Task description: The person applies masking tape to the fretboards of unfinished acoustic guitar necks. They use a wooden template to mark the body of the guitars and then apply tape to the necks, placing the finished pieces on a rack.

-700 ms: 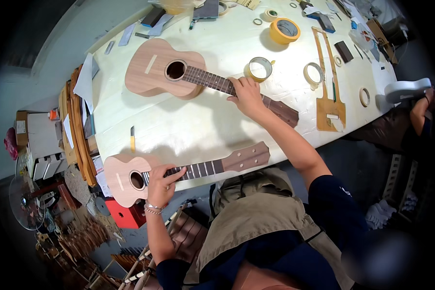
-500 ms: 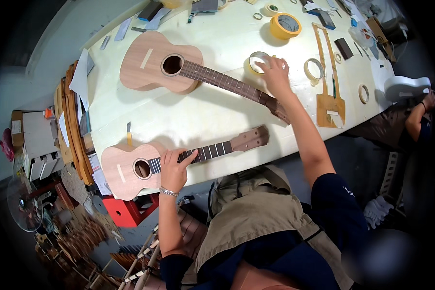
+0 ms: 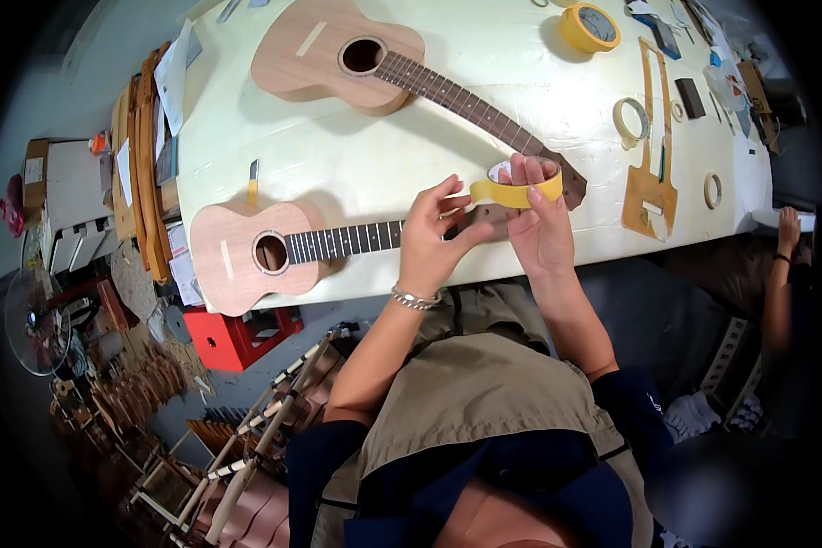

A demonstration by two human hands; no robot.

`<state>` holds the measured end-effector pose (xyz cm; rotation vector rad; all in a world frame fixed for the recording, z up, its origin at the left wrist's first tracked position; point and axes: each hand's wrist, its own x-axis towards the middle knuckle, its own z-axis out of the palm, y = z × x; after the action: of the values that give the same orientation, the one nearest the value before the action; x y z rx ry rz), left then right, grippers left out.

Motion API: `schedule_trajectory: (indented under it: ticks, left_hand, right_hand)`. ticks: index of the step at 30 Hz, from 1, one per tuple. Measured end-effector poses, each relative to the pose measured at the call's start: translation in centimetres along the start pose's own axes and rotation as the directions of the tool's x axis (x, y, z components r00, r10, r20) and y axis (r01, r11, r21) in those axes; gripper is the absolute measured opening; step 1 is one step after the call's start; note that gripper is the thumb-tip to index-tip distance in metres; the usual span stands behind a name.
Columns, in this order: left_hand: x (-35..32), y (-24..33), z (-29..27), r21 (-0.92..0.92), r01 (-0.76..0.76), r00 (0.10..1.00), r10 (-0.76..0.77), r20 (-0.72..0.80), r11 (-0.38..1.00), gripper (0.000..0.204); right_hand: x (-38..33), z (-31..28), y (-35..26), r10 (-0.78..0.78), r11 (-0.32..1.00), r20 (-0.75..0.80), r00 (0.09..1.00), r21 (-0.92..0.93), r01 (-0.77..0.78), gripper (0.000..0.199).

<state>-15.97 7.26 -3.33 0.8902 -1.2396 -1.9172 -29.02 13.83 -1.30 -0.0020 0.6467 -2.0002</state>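
My right hand [image 3: 545, 242] holds a roll of yellow tape [image 3: 505, 195], with fingers through its ring. Close to the roll's left side is my left hand [image 3: 429, 242], fingers apart and nothing visible in them. Below the hands lies the nearer unfinished ukulele [image 3: 247, 281], its body to the left and its headstock partly hidden behind my hands. A second, similar ukulele [image 3: 306, 78] rests farther back, its neck slanting down to the right; the roll overlaps its headstock in view.
On the white table [image 3: 356, 173] are a thick yellow tape roll [image 3: 573, 38], a pale tape roll [image 3: 623, 123], a wooden template [image 3: 646, 196] and a small cutter [image 3: 253, 183]. A red box [image 3: 219, 340] stands below the left edge. Another person's hand [image 3: 788, 228] is at far right.
My right hand has lifted the yellow tape roll from the table and brought it nearer. My left hand has left the near ukulele's neck and moved right, beside the roll. The view has shifted.
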Motion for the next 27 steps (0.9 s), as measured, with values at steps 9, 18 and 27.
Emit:
schedule_trajectory:
  ticks: [9, 18, 27]
  left_hand:
    - [-4.8, 0.8, -6.5, 0.243, 0.141, 0.976, -0.093, -0.198, 0.96, 0.009]
    - [-4.4, 3.5, -20.8, 0.738, 0.151, 0.859, 0.282, -0.427, 0.658, 0.01]
    - [-2.9, 3.7, -21.4, 0.631, 0.252, 0.837, 0.162, -0.523, 0.734, 0.056]
  right_hand:
    - [-3.7, -4.2, -0.5, 0.283, 0.757, -0.162, 0.945, 0.643, -0.116, 0.043]
    - [-1.7, -6.6, -0.2, -0.178, -0.408, 0.43, 0.885, -0.851, 0.331, 0.065]
    - [-0.8, -7.6, 1.3, -0.316, -0.216, 0.165, 0.934, -0.971, 0.099, 0.085]
